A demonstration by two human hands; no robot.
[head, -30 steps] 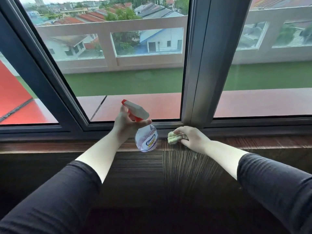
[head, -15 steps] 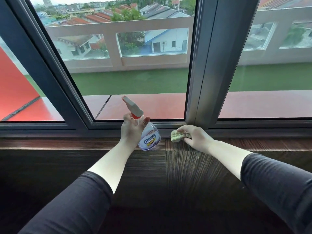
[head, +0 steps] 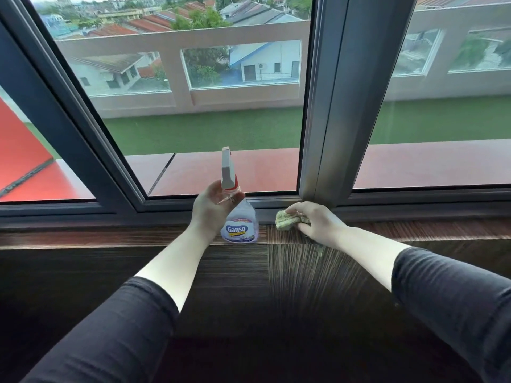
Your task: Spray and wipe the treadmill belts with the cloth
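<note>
We find our left hand (head: 214, 207) at the neck of the clear plastic spray bottle with the red-and-white trigger head (head: 237, 214), fingers loosening and the palm half open; the bottle stands upright on the far dark striped wooden sill (head: 110, 236), seemingly parked there within reach. Our right hand (head: 313, 218), just right of it, has its fingers clamped on the crumpled yellow-green cloth (head: 286, 220), pressing it to the sill below the grey metal window frame post (head: 331, 106). No treadmill belt is visible, so we judge belt work not underway.
</note>
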